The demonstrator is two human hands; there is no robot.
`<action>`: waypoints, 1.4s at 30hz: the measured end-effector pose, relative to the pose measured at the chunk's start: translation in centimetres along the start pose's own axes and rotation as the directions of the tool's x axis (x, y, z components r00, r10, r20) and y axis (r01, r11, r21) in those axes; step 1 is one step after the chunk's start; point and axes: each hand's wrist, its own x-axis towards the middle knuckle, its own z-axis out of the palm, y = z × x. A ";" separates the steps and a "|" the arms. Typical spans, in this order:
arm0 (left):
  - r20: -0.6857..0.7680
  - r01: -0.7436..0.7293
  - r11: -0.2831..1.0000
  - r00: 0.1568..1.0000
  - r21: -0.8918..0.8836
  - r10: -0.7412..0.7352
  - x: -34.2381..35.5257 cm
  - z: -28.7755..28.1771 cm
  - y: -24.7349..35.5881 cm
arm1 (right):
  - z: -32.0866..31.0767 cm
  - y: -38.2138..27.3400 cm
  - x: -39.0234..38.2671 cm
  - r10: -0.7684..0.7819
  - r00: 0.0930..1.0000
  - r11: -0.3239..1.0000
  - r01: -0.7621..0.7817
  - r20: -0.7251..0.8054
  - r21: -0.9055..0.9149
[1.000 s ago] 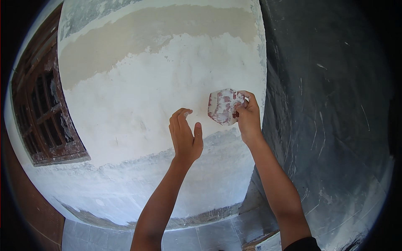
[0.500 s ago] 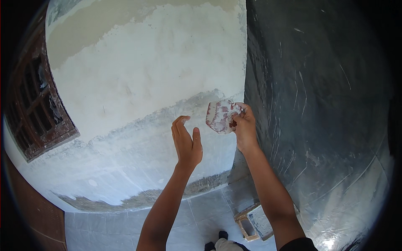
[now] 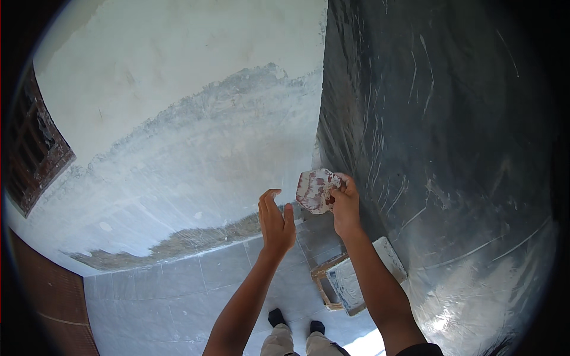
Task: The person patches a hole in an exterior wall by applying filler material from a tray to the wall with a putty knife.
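My right hand [image 3: 348, 202] grips a putty scraper [image 3: 312, 191], a flat, roughly six-sided plate of reddish brown, smeared with white putty. Thumb and fingers pinch its right edge, and the blade points left. Close by on the left, my left hand [image 3: 276, 222] is raised with fingers apart and slightly curled, holding nothing. A little white putty marks its fingertips. Beyond both hands stands a wall [image 3: 196, 142], pale and smooth above, with a greyer patchy coat lower down and bare rough plaster along its foot. Neither hand visibly touches the wall.
Dark plastic sheeting [image 3: 451, 130] hangs along the right side. A wooden-framed stool [image 3: 326, 285] with a white-smeared board [image 3: 350, 283] stands below my right forearm on the grey tiled floor [image 3: 178, 296]. At the left are a brown barred window [image 3: 38, 145] and a brown panel [image 3: 53, 296].
The view has tipped down, showing more floor, the stool and both my feet. Both hands sit lower in the picture; the scraper stays in my right hand, my left still empty.
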 end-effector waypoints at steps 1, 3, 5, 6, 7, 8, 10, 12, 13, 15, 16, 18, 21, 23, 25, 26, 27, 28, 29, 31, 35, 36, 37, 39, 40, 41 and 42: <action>0.001 0.015 1.000 1.000 0.008 -0.015 -1.7 0.5 -0.4 | -0.9 1.0 -0.6 0.051 0.999 0.999 -0.051 -0.006 -0.004; 0.049 0.029 0.996 0.998 0.079 -0.033 -5.2 2.0 -1.1 | -3.4 3.9 -1.7 0.099 0.995 0.995 -0.099 -0.016 0.016; 0.066 0.029 0.991 0.997 0.133 -0.038 -8.9 3.6 -1.7 | -6.2 6.5 -2.4 0.155 0.987 0.987 -0.154 -0.040 0.034; 0.100 0.091 0.989 0.990 0.115 -0.103 -10.6 4.1 -1.7 | -7.4 7.9 -2.9 0.183 0.982 0.982 -0.182 -0.034 0.051; 0.135 0.154 0.983 0.977 0.101 -0.167 -12.2 4.5 -1.7 | -8.6 9.0 -3.6 0.212 0.977 0.975 -0.210 -0.029 0.068; 0.146 0.171 0.979 0.972 0.111 -0.186 -13.8 4.9 -1.7 | -9.7 10.0 -4.2 0.235 0.971 0.970 -0.232 -0.033 0.068; 0.189 0.233 0.965 0.949 0.121 -0.253 -16.8 5.8 -1.8 | -11.9 12.0 -5.5 0.265 0.963 0.964 -0.264 -0.054 0.012; 0.219 0.268 0.954 0.931 0.136 -0.293 -19.4 6.7 -2.0 | -14.0 14.2 -6.5 0.281 0.957 0.960 -0.281 -0.071 0.014; 0.234 0.289 0.947 0.919 0.142 -0.316 -20.6 7.1 -2.2 | -15.1 15.4 -7.0 0.275 0.958 0.961 -0.275 -0.077 0.013; 0.262 0.319 0.933 0.898 0.168 -0.354 -23.0 7.8 -2.6 | -16.9 17.4 -7.9 0.321 0.941 0.947 -0.321 -0.106 0.017; 0.270 0.335 0.924 0.887 0.184 -0.376 -24.1 8.1 -2.7 | -17.8 18.3 -8.4 0.344 0.931 0.939 -0.344 -0.120 0.019; 0.306 0.360 0.912 0.861 0.195 -0.405 -26.2 8.8 -3.0 | -19.8 20.3 -9.3 0.363 0.917 0.930 -0.367 -0.164 0.002; 0.359 0.390 0.898 0.823 0.203 -0.439 -29.1 9.9 -3.4 | -22.9 22.5 -10.4 0.390 0.891 0.913 -0.408 -0.233 -0.030; 0.390 0.408 0.888 0.798 0.212 -0.460 -30.9 10.4 -3.6 | -24.9 24.1 -11.4 0.363 0.877 0.896 -0.422 -0.315 -0.141; 0.419 0.429 0.879 0.773 0.208 -0.477 -32.6 11.0 -3.9 | -26.9 25.6 -12.3 0.367 0.867 0.890 -0.433 -0.338 -0.141; 0.429 0.436 0.874 0.761 0.215 -0.486 -33.3 11.3 -4.2 | -27.9 26.4 -12.5 0.340 0.873 0.881 -0.426 -0.349 -0.207; 0.442 0.434 0.872 0.752 0.226 -0.489 -34.0 11.8 -4.6 | -28.8 27.0 -12.5 0.310 0.882 0.868 -0.415 -0.354 -0.273; 0.462 0.434 0.870 0.738 0.233 -0.492 -34.7 12.2 -4.7 | -30.3 28.2 -12.6 0.227 0.888 0.872 -0.368 -0.400 -0.321; 0.475 0.441 0.866 0.725 0.235 -0.498 -35.5 12.6 -4.7 | -32.2 29.0 -12.9 0.236 0.879 0.866 -0.383 -0.414 -0.321; 0.503 0.471 0.852 0.692 0.230 -0.518 -37.0 13.1 -5.1 | -34.2 29.6 -13.0 0.065 0.924 0.738 -0.299 -0.378 -0.604; 0.533 0.505 0.833 0.652 0.223 -0.539 -39.3 14.2 -6.2 | -36.2 29.8 -13.1 -0.003 0.943 0.626 -0.258 -0.333 -0.736; 0.545 0.543 0.805 0.611 0.238 -0.573 -39.4 14.5 -6.0 | -36.4 29.9 -13.2 -0.035 0.955 0.606 -0.214 -0.294 -0.766; 0.555 0.578 0.775 0.569 0.254 -0.607 -39.6 14.8 -5.9 | -36.6 29.9 -13.4 -0.028 0.953 0.604 -0.225 -0.303 -0.765; 0.576 0.585 0.771 0.550 0.251 -0.605 -40.4 15.3 -6.4 | -36.6 30.2 -13.6 -0.011 0.965 0.556 -0.211 -0.261 -0.804; 0.591 0.591 0.769 0.539 0.243 -0.600 -40.8 15.6 -6.7 | -36.6 30.5 -13.6 -0.006 0.964 0.556 -0.217 -0.265 -0.803; 0.593 0.591 0.768 0.535 0.247 -0.602 -41.1 15.8 -7.0 | -36.5 30.9 -13.5 -0.004 0.970 0.567 -0.199 -0.245 -0.799; 0.586 0.631 0.740 0.517 0.231 -0.624 -41.2 16.2 -7.0 | -36.5 31.2 -13.5 -0.003 0.974 0.576 -0.182 -0.225 -0.797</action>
